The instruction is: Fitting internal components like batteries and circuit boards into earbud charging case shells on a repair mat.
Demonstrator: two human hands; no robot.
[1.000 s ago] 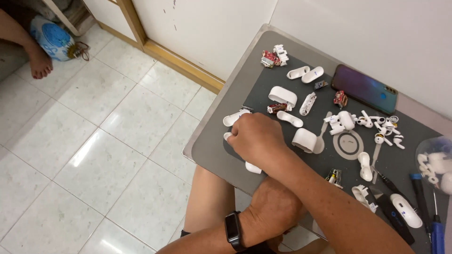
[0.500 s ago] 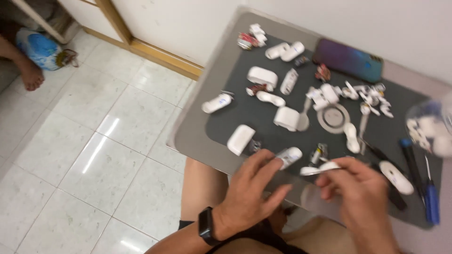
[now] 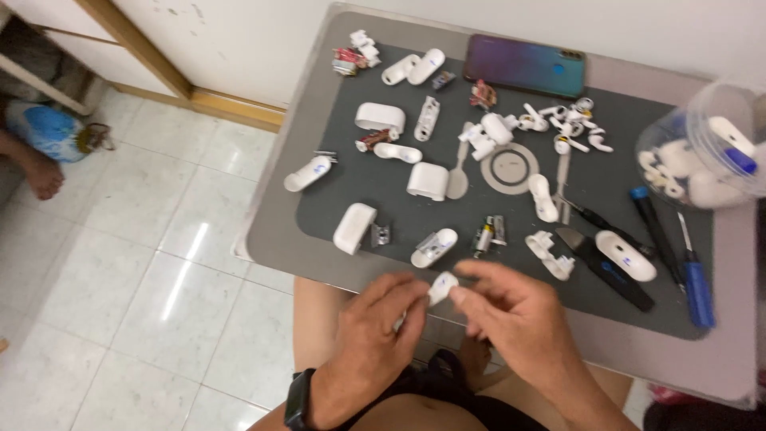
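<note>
Earbud-case shell (image 3: pixel 443 287), small and white, now sits pinched between fingers of left hand (image 3: pixel 375 335) and right hand (image 3: pixel 511 319) at the worktop's (image 3: pixel 271 239) 6 o'clock edge (lifted off the dark mat (image 3: pixel 383 199) a moment ago).

Soft, even indoor light, fairly bright. Pale glare streaks lie on the floor tiles (image 3: pixel 183 263) at eight o'clock. Shadows stay faint. The plastic tub (image 3: pixel 706 156) at three o'clock blurs; both hands look slightly soft.

dark mat (image 3: pixel 399 209) crowded with white earbud parts (image 3: pixel 428 180), tools (image 3: pixel 653 227) at right, bare grey table edge (image 3: pixel 275 243) near left
</note>
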